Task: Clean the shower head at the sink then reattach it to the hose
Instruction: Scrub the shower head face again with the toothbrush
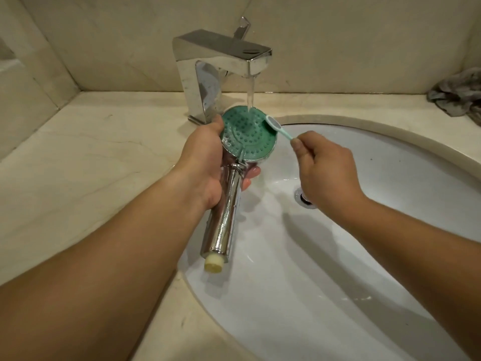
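The faucet (221,71) stood on the tabletop (91,157) in the upper middle of the frame, behind the sink (351,243), which filled the lower right. Its water stream (250,95) fell onto the shower head (248,136) at frame centre, over the sink's left rim. The left hand (205,162) lay left of the head, the handle running down toward the lower middle. The right hand (328,170) sat right of it, above the drain (303,196), the toothbrush (277,127) touching the head's upper right edge. A cloth (458,97) lay on the tabletop at the upper right.
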### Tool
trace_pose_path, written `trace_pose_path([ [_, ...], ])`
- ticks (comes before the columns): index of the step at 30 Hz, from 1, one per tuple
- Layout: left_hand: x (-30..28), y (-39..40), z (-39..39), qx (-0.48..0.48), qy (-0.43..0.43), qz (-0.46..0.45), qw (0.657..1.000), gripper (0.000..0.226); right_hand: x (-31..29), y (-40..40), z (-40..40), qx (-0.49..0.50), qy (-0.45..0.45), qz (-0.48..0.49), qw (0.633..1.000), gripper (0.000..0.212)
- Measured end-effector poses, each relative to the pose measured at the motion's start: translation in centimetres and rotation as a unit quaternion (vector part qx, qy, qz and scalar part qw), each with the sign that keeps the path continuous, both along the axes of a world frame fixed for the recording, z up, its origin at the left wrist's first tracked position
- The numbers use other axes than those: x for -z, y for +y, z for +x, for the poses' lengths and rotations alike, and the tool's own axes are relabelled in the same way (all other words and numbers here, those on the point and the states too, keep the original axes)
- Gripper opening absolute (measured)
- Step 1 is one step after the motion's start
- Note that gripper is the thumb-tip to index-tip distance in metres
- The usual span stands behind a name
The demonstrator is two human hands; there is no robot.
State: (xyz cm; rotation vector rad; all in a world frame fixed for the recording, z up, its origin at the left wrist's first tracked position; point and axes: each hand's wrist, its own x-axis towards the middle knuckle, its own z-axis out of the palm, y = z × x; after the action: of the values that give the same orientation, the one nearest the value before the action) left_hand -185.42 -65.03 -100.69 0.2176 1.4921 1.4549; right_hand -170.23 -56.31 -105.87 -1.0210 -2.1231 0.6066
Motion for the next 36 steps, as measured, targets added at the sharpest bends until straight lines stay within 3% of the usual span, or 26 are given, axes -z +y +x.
trace_pose_path([
  [3,0.2,0.1,-0.2,0.003,-0.002,0.002,1.000,0.055,0.0,-0.6,-0.1,-0.038,-0.021,0.021,0.999,0.025],
  [7,0.1,0.1,-0.1,0.002,0.004,0.000,1.000,0.054,-0.3,0.1,-0.1,-0.005,-0.005,0.002,1.000,0.027],
  [10,0.1,0.1,-0.1,0.007,0.003,-0.002,1.000,0.056,-0.4,-0.7,-0.2,-0.049,-0.049,0.029,0.997,0.024],
  [14,0.2,0.2,-0.1,0.008,0.010,-0.008,1.000,0.054,-0.5,0.2,-0.4,-0.012,-0.021,0.026,0.999,0.026],
  [17,0.1,0.2,-0.1,0.015,0.010,-0.010,1.000,0.058,-0.5,-0.9,-0.6,-0.057,-0.055,0.048,0.996,0.022],
  [21,0.1,0.2,0.1,0.010,0.014,-0.009,1.000,0.056,-1.0,0.1,-0.8,-0.010,-0.035,0.029,0.999,0.025],
  [24,0.1,0.1,0.1,0.016,0.023,-0.011,1.000,0.057,-1.2,-0.8,-1.2,-0.053,-0.076,0.052,0.994,0.024],
  [28,-0.2,-0.1,0.4,0.016,0.046,-0.020,0.999,0.051,-1.7,0.2,-1.1,-0.005,-0.056,0.038,0.998,0.023],
  [31,-0.2,-0.1,0.4,0.010,0.037,-0.020,0.999,0.051,-1.7,-0.4,-1.1,-0.039,-0.092,0.046,0.994,0.022],
  [36,-0.3,-0.2,0.6,0.011,0.039,-0.020,0.999,0.048,-1.8,0.3,-1.0,0.000,-0.064,0.035,0.997,0.026],
])
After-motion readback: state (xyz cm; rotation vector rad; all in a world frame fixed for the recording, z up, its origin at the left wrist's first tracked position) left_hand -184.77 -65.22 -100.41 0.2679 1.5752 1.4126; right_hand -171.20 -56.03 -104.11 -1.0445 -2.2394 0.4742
